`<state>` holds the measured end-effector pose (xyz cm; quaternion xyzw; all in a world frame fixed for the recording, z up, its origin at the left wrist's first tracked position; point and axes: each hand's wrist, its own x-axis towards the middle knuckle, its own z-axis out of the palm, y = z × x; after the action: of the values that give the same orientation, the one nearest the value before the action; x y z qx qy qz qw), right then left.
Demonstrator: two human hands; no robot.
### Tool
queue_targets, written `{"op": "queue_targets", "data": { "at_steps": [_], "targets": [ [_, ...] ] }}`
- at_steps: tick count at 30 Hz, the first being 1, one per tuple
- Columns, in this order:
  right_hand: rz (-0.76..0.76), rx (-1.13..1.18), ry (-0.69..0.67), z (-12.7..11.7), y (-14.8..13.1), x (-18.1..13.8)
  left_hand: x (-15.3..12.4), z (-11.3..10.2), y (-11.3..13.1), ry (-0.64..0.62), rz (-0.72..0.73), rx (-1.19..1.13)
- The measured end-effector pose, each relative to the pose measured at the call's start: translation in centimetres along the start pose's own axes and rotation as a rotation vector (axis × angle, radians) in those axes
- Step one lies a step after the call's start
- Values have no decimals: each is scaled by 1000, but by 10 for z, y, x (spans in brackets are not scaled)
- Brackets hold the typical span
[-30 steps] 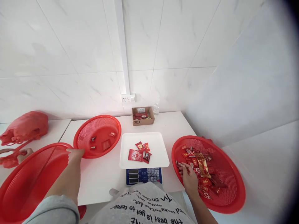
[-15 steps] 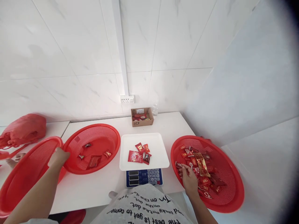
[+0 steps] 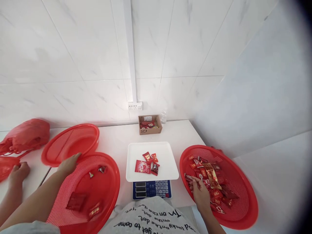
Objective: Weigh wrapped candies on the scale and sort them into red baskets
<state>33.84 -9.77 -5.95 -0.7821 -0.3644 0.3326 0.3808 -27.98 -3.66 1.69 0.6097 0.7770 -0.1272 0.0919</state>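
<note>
My left hand (image 3: 69, 164) is closed at the meeting rims of two red plastic baskets; I cannot tell which rim the fingers hold. The front basket (image 3: 114, 198) contains several wrapped candies, some blurred. Behind it, the other basket (image 3: 48, 149) is tilted. My right hand (image 3: 200, 191) reaches into the right-hand red basket (image 3: 251, 201), its fingers pinching a narrow dark-red candy packet (image 3: 188, 177) over a heap of red and gold wrapped sweets (image 3: 212, 175). Between the baskets, a white scale tray (image 3: 152, 149) bears several red packets (image 3: 142, 166).
Below the tray is the scale's blue keypad (image 3: 152, 189). A cardboard box (image 3: 150, 130) of packets stands near the wall, beside clear plastic (image 3: 163, 117). At left, another person's hand (image 3: 20, 172) is by a red plastic bag (image 3: 8, 167); a bigger red bag (image 3: 29, 133) lies behind.
The basket from the far left is now at the back, and the one with a few candies has come forward and left. My left hand moved slightly right. My right hand keeps its packet.
</note>
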Motion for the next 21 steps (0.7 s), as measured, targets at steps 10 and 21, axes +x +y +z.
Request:
{"op": "queue_targets", "data": {
  "at_steps": [10,21],
  "targets": [
    [1,26,37,1,-1,0,1,13,59,135,59,-84],
    [-22,5,39,-1,-3,-1,6,16,137,63,259,-296]
  ]
}}
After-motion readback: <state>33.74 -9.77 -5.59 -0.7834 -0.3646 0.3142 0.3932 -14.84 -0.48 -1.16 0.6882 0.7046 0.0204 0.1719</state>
